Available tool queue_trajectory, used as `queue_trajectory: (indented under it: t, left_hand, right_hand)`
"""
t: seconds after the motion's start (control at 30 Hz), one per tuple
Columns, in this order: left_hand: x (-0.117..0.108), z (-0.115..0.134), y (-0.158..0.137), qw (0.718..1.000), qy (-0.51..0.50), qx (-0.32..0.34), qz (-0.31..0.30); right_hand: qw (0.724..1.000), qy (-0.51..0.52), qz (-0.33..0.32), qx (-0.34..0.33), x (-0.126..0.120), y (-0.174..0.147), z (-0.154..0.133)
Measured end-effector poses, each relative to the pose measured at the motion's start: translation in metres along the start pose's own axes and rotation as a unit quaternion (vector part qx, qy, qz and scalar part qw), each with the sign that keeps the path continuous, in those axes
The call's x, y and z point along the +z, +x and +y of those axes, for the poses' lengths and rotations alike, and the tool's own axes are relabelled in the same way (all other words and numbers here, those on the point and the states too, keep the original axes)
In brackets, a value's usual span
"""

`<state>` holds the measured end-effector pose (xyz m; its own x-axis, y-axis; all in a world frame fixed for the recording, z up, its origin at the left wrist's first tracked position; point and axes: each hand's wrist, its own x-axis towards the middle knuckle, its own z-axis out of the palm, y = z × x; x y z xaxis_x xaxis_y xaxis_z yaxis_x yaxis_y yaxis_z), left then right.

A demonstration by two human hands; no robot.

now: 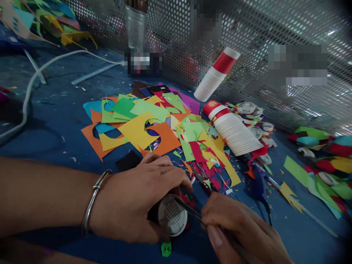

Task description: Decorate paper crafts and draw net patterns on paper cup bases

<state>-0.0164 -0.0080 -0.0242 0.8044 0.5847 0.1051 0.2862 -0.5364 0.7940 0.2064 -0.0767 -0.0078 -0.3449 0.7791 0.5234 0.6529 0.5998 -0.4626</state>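
My left hand, with a bangle at its wrist, is wrapped round a small dark-sided paper cup that lies tipped toward me. Its round white end bears a black line drawing with a grid pattern. My right hand is closed on a slim dark pointed tool, whose exact kind I cannot make out. The tool's tip meets the upper right rim of the cup. Below the cup lies a small green paper piece with a face drawn on it.
Cut coloured paper is heaped beyond my hands. Stacked white and red paper cups lie at its right, with another stack leaning on the perforated metal screen. A blue corded tool and a glue stick lie right.
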Motion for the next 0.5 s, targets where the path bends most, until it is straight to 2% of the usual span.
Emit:
queue_trajectory:
  t: [0.2, 0.5]
  left_hand:
    - [-0.0001, -0.0015, -0.0001, 1.0, 0.003, 0.0, -0.006]
    - [-0.0016, -0.0007, 0.0006, 1.0, -0.01, 0.0, -0.01]
  right_hand:
    - [1.0, -0.01, 0.024, 0.013, 0.0008, -0.0019, -0.0011]
    - [1.0, 0.007, -0.024, 0.011, -0.0065, -0.0012, -0.0009]
